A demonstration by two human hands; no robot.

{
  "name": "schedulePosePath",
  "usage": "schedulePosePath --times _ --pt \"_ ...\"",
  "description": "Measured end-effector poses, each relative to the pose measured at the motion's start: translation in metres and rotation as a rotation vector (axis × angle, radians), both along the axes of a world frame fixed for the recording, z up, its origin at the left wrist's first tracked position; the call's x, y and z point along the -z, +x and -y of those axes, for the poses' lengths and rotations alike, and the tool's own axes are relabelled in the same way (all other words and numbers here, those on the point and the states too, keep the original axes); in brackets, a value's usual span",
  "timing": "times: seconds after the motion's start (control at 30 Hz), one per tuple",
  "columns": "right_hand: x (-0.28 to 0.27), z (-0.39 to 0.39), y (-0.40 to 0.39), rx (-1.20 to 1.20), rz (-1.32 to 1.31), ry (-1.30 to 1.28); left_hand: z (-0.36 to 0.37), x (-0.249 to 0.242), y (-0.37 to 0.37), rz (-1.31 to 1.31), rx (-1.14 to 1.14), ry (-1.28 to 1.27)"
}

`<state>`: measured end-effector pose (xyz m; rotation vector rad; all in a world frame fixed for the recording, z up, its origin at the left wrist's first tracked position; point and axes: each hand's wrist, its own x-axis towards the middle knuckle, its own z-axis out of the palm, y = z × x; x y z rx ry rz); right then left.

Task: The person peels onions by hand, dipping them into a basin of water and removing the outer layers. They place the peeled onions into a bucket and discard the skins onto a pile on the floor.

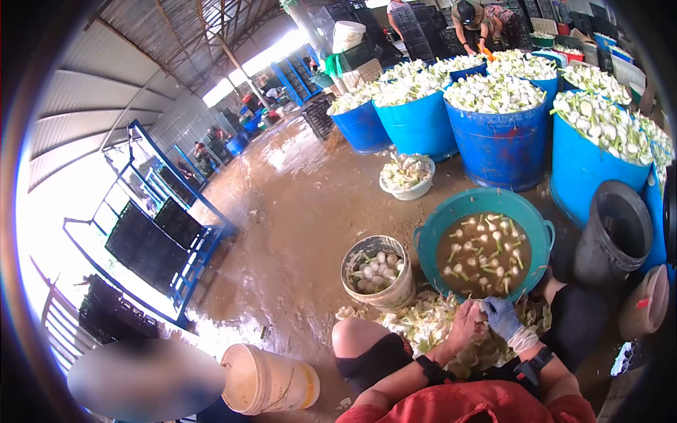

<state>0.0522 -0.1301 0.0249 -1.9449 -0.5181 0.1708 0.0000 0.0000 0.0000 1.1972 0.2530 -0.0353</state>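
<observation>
Two hands meet low in the head view, just in front of the person's bent knees. The left hand (463, 324) is bare, its forearm angled up from a dark wristband, and its fingers curl round a small white onion (481, 310) pinched between both hands. The right hand (502, 317) wears a blue glove with a pale cuff, wrist bent inward, fingers closed on the same onion from the other side. They work just above a heap of trimmings (430, 326) on the wet floor (282, 218). Right beyond the hands stands a teal tub (430, 236) of brown water with onions floating in it, and beside that a worn bucket (384, 290) half full. Blue barrels (497, 144) heaped with onions line the back. No writing can be read anywhere
</observation>
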Motion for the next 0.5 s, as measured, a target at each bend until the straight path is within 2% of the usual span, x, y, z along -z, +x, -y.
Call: schedulePosePath --times 0.07,0.1,0.17,0.23,0.3,0.37,0.5 --pt "0.015 -0.022 0.005 0.014 0.229 0.093 -0.018 -0.004 0.003 0.039 -0.021 0.2" --pt "0.018 0.025 -0.025 0.014 0.18 0.043 0.031 -0.003 -0.029 -0.01 -0.014 0.15" --pt "0.018 0.025 -0.017 -0.043 0.116 0.16 0.035 -0.012 -0.023 -0.049 -0.104 0.209" --pt "0.019 0.027 -0.017 -0.048 0.086 0.167 0.04 -0.01 -0.023 -0.055 -0.151 0.194" --pt "0.028 0.02 -0.017 -0.04 0.146 0.222 0.048 -0.01 -0.026 -0.042 -0.325 0.219" --pt "0.021 0.022 -0.022 -0.059 0.025 0.106 0.048 -0.008 -0.027 -0.094 -0.385 0.224" --pt "0.015 0.019 -0.027 -0.081 0.051 0.18 0.046 0.003 -0.027 -0.162 -0.447 0.383"
